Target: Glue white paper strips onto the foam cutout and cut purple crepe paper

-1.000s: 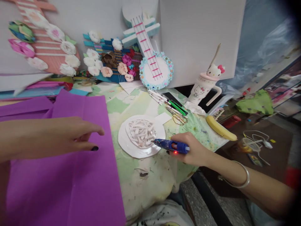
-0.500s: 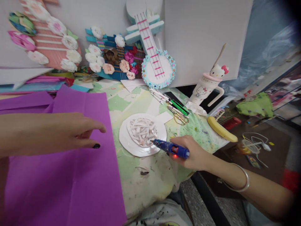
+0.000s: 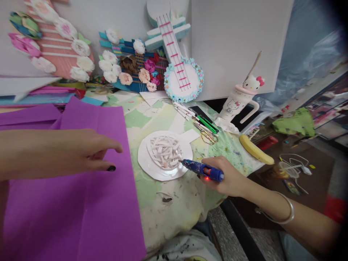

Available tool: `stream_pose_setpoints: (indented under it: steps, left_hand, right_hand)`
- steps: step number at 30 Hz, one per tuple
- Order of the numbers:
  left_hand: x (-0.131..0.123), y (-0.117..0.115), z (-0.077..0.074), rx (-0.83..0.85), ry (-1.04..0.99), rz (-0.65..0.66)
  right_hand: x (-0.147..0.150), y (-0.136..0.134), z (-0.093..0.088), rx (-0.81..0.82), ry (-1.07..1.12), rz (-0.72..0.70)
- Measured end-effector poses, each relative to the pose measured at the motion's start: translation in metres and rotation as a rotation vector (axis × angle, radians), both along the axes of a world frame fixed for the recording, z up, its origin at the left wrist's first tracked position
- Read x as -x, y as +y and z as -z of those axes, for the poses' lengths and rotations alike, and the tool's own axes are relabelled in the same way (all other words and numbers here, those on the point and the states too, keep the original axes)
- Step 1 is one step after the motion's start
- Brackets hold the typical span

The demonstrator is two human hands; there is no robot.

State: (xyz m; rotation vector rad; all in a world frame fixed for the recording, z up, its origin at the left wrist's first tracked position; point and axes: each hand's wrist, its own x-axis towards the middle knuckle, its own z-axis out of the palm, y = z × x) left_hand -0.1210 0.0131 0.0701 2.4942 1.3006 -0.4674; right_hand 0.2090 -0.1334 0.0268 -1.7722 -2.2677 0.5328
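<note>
My right hand point(image 3: 221, 175) grips a blue hot glue gun point(image 3: 202, 169) with a red light glowing on its underside. The nozzle points left, at the right edge of a mass of white paper strips point(image 3: 165, 150). These strips sit in an oval on a round white piece point(image 3: 144, 163) that has a short tab at its upper right. Over a large purple sheet point(image 3: 114, 217) hovers my left hand point(image 3: 100, 152), thumb and index finger apart with nothing between them. Its other fingers are curled and partly hidden.
Behind stand a decorated paper banjo point(image 3: 183, 79) and flower-covered crafts point(image 3: 127, 65). White sticks, a green cutter point(image 3: 207, 124) and gold-handled scissors point(image 3: 208, 137) lie beyond the round piece. A Hello Kitty cup point(image 3: 235, 103) and a banana point(image 3: 255, 149) are at the right.
My right hand has drawn the glue gun slightly to the right, its nozzle shifting toward the edge of the strips. My left hand has stayed nearly still.
</note>
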Motion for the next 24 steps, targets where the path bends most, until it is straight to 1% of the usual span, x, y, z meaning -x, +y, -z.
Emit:
stream_pose_setpoints:
  steps: [4, 8, 11, 15, 17, 18, 21, 24]
  left_hand:
    - [0.001, 0.0, 0.0, 0.013, 0.002, 0.006]
    - [0.005, 0.004, 0.004, 0.028, -0.015, -0.005]
    - [0.007, 0.006, 0.007, 0.024, -0.048, -0.009]
    - [0.005, 0.006, 0.004, 0.0, -0.015, -0.024]
    - [0.005, 0.007, 0.003, -0.02, 0.001, -0.033]
    - [0.006, 0.008, 0.003, -0.027, -0.002, -0.035]
    - [0.011, 0.013, 0.006, -0.025, -0.022, -0.043]
    - [0.016, 0.018, 0.009, -0.026, -0.016, -0.042]
  right_hand:
    - [-0.005, -0.003, -0.004, -0.004, -0.012, 0.028]
    - [-0.01, -0.003, -0.005, -0.022, -0.014, 0.032]
    - [-0.015, -0.003, -0.004, -0.105, 0.009, -0.003]
    - [-0.022, -0.003, 0.001, -0.283, 0.001, -0.011]
    - [-0.025, -0.004, 0.003, -0.362, -0.033, 0.022]
    - [-0.026, -0.005, 0.004, -0.371, -0.051, 0.048]
    - [-0.03, -0.007, 0.005, -0.303, -0.156, 0.154]
    - [-0.04, -0.007, 0.006, -0.219, -0.38, 0.302]
